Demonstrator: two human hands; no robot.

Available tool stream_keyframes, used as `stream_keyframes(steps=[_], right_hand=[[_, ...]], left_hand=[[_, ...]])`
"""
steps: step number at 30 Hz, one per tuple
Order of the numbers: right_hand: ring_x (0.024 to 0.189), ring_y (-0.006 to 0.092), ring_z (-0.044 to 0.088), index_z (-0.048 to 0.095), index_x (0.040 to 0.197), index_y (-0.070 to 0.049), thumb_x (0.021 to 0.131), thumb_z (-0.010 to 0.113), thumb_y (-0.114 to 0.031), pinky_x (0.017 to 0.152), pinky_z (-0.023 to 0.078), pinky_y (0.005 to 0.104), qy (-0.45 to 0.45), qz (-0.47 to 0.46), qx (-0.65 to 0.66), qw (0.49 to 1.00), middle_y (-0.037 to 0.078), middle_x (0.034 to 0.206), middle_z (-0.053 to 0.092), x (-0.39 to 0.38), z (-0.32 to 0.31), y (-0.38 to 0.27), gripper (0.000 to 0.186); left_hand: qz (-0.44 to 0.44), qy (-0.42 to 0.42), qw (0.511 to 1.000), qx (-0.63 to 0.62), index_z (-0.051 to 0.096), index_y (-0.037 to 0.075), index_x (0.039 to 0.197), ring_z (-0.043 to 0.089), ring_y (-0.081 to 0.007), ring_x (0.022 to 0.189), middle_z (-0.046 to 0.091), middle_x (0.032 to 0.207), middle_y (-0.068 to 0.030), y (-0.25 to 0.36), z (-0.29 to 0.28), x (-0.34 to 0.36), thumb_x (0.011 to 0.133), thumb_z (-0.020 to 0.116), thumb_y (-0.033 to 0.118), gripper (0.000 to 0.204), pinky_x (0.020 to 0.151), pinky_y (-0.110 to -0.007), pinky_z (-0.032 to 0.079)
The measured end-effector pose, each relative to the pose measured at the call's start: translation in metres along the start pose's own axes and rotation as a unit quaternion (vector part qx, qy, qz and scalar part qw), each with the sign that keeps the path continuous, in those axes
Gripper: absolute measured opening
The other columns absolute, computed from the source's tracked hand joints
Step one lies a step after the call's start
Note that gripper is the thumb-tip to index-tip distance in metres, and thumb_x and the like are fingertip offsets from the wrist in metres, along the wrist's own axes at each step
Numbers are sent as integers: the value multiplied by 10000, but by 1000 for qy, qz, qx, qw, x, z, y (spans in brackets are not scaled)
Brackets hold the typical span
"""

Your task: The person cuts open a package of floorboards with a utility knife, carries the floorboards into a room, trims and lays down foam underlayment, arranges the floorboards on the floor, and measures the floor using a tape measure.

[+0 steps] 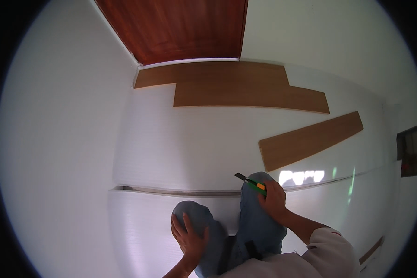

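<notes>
In my right hand (274, 200) is a green utility knife (255, 186) with an orange slider, its dark blade out and pointing to the far left above my right knee. My left hand (189, 237) rests on my left knee with its fingers spread, holding nothing. Beyond my knees, a loose brown wood-look plank (312, 140) lies at an angle on the white sheet underlay (171, 148). Farther off, joined brown planks (231, 85) lie in two staggered rows along the far wall and door.
A reddish-brown wooden door (180, 30) stands at the far side. White walls (55, 129) rise to the left and right. A narrow gap (190, 192) runs across between underlay sheets before my knees. A dark object (408, 150) is at the right edge, and a brown strip (371, 250) lies at lower right.
</notes>
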State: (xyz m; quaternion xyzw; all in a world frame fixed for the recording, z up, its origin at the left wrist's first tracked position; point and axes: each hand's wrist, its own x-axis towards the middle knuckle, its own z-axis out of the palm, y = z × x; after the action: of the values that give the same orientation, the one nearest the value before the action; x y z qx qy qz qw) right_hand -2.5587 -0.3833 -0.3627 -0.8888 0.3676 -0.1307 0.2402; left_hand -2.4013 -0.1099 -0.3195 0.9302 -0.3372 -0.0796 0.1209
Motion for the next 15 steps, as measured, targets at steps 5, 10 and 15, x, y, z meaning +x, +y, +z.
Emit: stream_keyframes(steps=[5,10,15], right_hand=[[850,406,588,550,1092,4,815,610,-72,747,487,473,-36,84,48,995,188,924,569,-47,-73,-19,293],[904,393,611,550,1144,5,867,602,-135,797,493,471,-117,136,35,983,179,975,594,-57,-105,-50,315],[948,409,630,562,1094,-16,889,616,-218,832,501,496,-205,130,-11,970,176,1031,635,-65,-136,-76,293]], left_hand=[[9,-145,986,-79,308,22,1483,265,-563,1355,205,1486,-395,37,-70,-6,828,705,389,849,1094,-622,285],[33,-187,977,-96,330,26,1480,275,-529,1375,214,1491,-385,53,-89,-34,845,678,372,802,1123,-594,264],[-45,-293,954,-33,352,30,1470,296,-489,1388,271,1491,-362,78,-162,-32,840,650,395,787,1112,-564,301]])
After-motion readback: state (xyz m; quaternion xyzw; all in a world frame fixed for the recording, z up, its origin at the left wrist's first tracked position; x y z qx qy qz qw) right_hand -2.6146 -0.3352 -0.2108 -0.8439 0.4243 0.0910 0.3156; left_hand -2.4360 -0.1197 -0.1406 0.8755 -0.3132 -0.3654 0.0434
